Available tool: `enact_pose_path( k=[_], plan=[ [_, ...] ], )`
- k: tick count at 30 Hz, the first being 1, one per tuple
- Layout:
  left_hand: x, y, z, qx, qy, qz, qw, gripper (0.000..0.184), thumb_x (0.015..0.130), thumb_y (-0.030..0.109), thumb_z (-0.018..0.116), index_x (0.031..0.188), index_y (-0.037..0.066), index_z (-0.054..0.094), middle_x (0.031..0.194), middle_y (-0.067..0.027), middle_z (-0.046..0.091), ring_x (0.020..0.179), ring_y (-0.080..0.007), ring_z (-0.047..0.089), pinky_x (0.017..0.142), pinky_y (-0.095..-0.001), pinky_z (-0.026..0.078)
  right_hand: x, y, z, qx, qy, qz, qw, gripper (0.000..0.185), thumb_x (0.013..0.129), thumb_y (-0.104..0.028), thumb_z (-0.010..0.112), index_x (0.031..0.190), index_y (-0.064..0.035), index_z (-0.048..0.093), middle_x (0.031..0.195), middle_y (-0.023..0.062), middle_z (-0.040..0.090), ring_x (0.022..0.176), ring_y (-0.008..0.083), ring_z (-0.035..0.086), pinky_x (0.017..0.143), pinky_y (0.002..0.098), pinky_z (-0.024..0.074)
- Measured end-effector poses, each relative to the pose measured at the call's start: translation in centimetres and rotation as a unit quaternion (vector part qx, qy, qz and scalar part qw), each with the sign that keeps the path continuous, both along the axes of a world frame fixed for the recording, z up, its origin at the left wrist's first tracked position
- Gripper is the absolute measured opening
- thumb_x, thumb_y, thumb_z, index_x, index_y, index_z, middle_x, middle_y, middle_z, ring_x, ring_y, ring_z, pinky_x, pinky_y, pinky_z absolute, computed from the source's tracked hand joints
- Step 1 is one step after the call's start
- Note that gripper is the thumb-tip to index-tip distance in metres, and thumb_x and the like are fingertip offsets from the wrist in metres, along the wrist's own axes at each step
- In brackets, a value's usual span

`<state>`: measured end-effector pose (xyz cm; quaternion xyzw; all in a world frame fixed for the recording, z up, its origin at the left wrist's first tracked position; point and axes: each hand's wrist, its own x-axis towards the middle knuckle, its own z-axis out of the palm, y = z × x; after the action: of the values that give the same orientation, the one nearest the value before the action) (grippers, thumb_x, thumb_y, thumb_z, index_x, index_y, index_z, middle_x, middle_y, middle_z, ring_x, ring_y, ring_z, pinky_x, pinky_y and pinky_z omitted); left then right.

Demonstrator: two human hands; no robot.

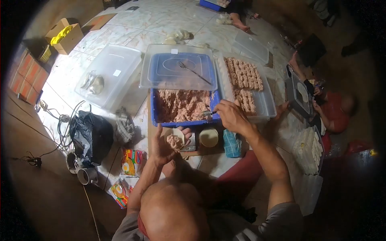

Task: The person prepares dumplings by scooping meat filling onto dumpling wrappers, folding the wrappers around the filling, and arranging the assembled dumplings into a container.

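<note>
My left hand [158, 149], palm up, holds a round dumpling wrapper [180, 133] with a lump of pink minced filling [173, 141] on it. My right hand [232, 116] grips a small metal utensil [207, 113] over the right front rim of the blue tub; its tip is too small to tell its kind. Minced filling [183, 103] lies heaped in the blue tub [161, 123]. Across the tub's back rests a clear lid [152, 68] with a fork [195, 72] on it. In front of the tub is a stack of round wrappers [208, 137].
Rows of filled dumplings [244, 74] sit in a clear tray [265, 105] at right. A folded blue cloth [232, 143], noodle packets [132, 162], a black bag [91, 134] and a mug [87, 176] are nearby. Another person [337, 112] sits at far right.
</note>
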<state>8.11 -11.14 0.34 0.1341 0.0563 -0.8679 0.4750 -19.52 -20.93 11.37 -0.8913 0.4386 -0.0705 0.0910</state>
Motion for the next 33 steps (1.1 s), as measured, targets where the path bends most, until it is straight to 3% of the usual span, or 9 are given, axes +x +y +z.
enact_pose_path(
  k=[4,9,12,14,17,19,22,27,33],
  plan=[
    [-1.4,-2.3,0.9,-0.025,-0.008,0.06,0.998,0.088,0.095,0.072,0.041,0.138,-0.005,0.045,0.136,-0.0286,0.055,0.129,-0.0429,0.053,0.11,-0.0536,0.043,2.7,4.3,0.4,0.038,-0.221,-0.081,0.971,0.017,0.089,-0.001,0.056,0.103,0.0012,0.066,0.095,0.0184,0.062,0.089,0.0369,0.063,0.08,0.0421,0.0507],
    [-2.7,-3.8,3.9,-0.002,0.048,0.045,0.998,0.093,0.096,0.072,0.036,0.144,-0.008,0.037,0.147,-0.0318,0.044,0.134,-0.0459,0.047,0.113,-0.0529,0.04,4.6,9.6,-6.0,-0.16,-0.115,-0.009,0.98,0.028,0.08,0.004,0.061,0.108,0.0019,0.066,0.097,0.0153,0.059,0.091,0.0321,0.063,0.075,0.0403,0.0526],
    [-1.3,-4.1,1.8,-0.01,0.045,0.072,0.996,0.09,0.098,0.069,0.033,0.144,-0.009,0.036,0.147,-0.0316,0.043,0.135,-0.0459,0.047,0.114,-0.0512,0.039,2.7,9.6,-3.9,-0.068,-0.134,-0.029,0.988,0.026,0.081,0.004,0.06,0.107,0.0031,0.066,0.097,0.0165,0.059,0.09,0.0332,0.063,0.076,0.0411,0.0523],
    [-1.2,-3.8,1.4,0.001,0.051,0.076,0.996,0.088,0.1,0.068,0.031,0.143,-0.009,0.038,0.146,-0.0319,0.045,0.134,-0.0467,0.047,0.115,-0.0516,0.038,1.7,8.8,-3.3,-0.002,-0.269,-0.046,0.962,0.023,0.087,0.001,0.056,0.108,0.0032,0.066,0.094,0.0165,0.061,0.087,0.0365,0.063,0.076,0.0438,0.0521],
    [-2.3,-3.5,2.5,-0.017,-0.006,-0.066,0.998,0.096,0.095,0.073,0.038,0.146,-0.009,0.038,0.145,-0.0272,0.048,0.133,-0.0431,0.049,0.114,-0.0519,0.04,1.8,6.8,-1.1,-0.065,-0.327,0.05,0.942,0.024,0.086,0.001,0.054,0.106,0.0026,0.067,0.092,0.0165,0.062,0.086,0.0359,0.063,0.076,0.0426,0.0522],
    [-2.8,-2.9,2.4,-0.054,-0.034,-0.097,0.993,0.097,0.094,0.073,0.039,0.146,-0.009,0.038,0.144,-0.0267,0.049,0.131,-0.0432,0.051,0.113,-0.0517,0.04,0.2,5.5,-2.5,0.032,-0.184,0.079,0.979,0.024,0.084,0.0,0.055,0.104,-0.0005,0.069,0.091,0.0146,0.062,0.086,0.0338,0.064,0.075,0.0411,0.0523],
    [-3.4,-2.9,2.7,-0.111,-0.044,-0.15,0.982,0.1,0.092,0.075,0.041,0.145,-0.009,0.038,0.142,-0.0264,0.051,0.127,-0.0433,0.055,0.112,-0.0521,0.041,-0.6,4.4,-0.9,-0.064,-0.154,0.109,0.98,0.022,0.081,-0.002,0.057,0.099,-0.0045,0.071,0.09,0.0119,0.063,0.085,0.0318,0.064,0.074,0.04,0.0524],
    [-4.5,-2.7,1.4,-0.117,-0.08,-0.079,0.987,0.102,0.09,0.078,0.042,0.148,-0.006,0.037,0.144,-0.024,0.05,0.13,-0.0388,0.052,0.113,-0.052,0.039,-0.3,4.5,-1.7,-0.127,-0.131,0.076,0.98,0.012,0.084,-0.008,0.061,0.093,-0.0091,0.069,0.093,0.0096,0.06,0.089,0.0301,0.062,0.077,0.0404,0.0529],
    [-5.9,-3.1,1.7,-0.097,-0.103,0.092,0.986,0.092,0.092,0.074,0.044,0.145,-0.002,0.042,0.145,-0.0202,0.05,0.133,-0.0368,0.049,0.113,-0.0526,0.038,3.5,11.5,-6.9,0.039,-0.232,-0.103,0.966,0.018,0.085,-0.005,0.06,0.103,-0.005,0.062,0.094,0.0149,0.059,0.09,0.0357,0.065,0.075,0.0471,0.0532]
  ],
)
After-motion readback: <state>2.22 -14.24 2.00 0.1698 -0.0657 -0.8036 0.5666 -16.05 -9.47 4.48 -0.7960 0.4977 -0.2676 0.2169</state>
